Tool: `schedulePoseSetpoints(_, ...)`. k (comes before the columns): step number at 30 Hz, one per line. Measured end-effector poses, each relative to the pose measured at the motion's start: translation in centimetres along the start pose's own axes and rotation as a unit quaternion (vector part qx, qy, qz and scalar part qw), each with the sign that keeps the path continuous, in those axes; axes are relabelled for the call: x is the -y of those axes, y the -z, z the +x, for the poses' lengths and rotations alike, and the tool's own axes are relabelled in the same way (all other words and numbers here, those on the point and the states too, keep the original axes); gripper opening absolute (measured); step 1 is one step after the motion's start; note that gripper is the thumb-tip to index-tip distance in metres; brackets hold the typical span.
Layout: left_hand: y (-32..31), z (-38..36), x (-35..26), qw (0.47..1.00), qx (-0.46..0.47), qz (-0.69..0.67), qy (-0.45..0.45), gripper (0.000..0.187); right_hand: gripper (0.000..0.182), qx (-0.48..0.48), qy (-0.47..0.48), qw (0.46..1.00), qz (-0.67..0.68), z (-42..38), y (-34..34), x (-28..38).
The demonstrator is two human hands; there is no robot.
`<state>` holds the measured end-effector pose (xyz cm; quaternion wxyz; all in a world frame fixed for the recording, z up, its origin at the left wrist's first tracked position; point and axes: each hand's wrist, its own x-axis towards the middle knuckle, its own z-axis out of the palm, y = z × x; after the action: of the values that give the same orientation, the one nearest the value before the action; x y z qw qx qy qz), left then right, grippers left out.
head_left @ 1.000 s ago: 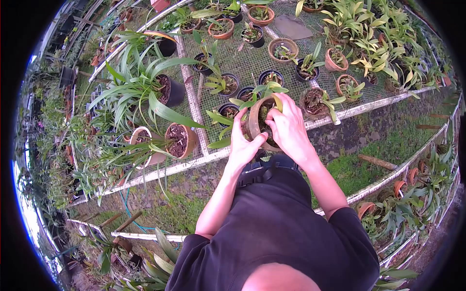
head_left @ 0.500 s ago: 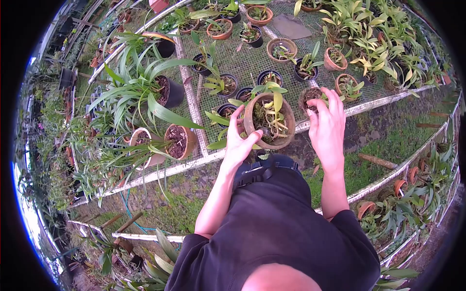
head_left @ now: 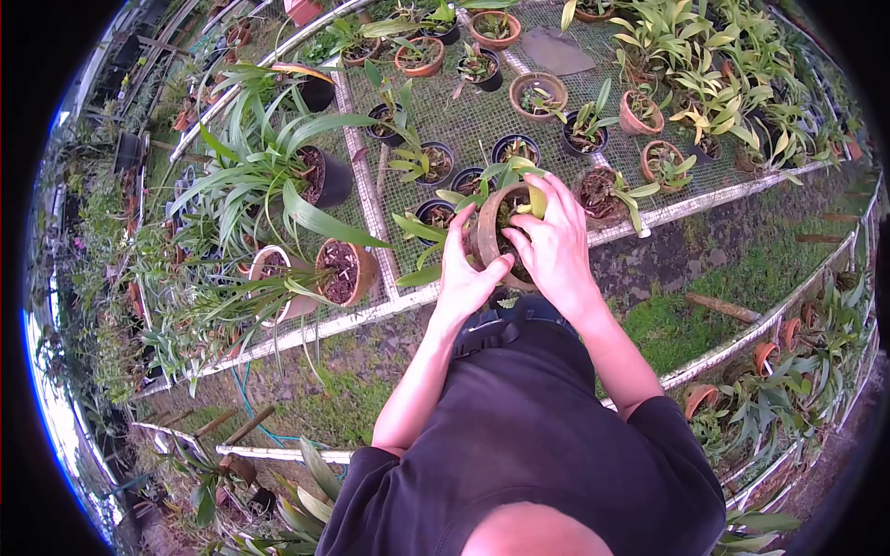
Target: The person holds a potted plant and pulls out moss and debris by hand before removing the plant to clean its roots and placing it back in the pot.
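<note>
Your left hand was wrapped around the side of a clay pot, with your thumb on the near rim and your fingers curled round the far wall. It was holding the pot tight. Your right hand lay over the top of the same pot. Its fingers were pushed down into the plant and the dark stuff inside, bent and close together around something there. You could not see exactly what they pinched.

The pot sat right between your two hands, held up just in front of your belly and just over the near edge of the wire bench. Its open mouth was tipped toward your right hand, so the right hand was the one nearer to what was inside. The left hand only touched the outside.

In the pot was a small green plant with a yellow leaf poking out past your right fingers.

Just right of your hands stood a brown pot with dark roots and a few leaves. To the left on the bench were a clay pot full of bark bits and a pale pot with long thin leaves. Behind those stood a black pot holding a big plant with long leaves. More little pots with small green plants stood farther back on the wire.
</note>
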<state>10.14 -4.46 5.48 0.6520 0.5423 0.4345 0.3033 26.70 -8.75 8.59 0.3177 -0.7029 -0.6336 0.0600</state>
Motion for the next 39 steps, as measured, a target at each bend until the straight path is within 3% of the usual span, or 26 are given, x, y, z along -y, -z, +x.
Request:
schedulePoseSetpoints(13,0.2,-0.1,0.1,1.0,-0.008,0.002,0.005,0.098,0.015,-0.004,0.002,1.0,-0.012,0.2,-1.1,0.2)
schedulePoseSetpoints(28,0.4,0.2,0.4,1.0,-0.006,-0.017,0.003,0.096,0.014,0.054,-0.012,0.983,0.176,0.1,0.0,-1.5)
schedulePoseSetpoints(39,1.6,0.3,0.8,0.997,-0.016,-0.078,0.019,0.09,0.01,-0.018,-0.032,0.958,0.286,0.1,5.3,-1.8)
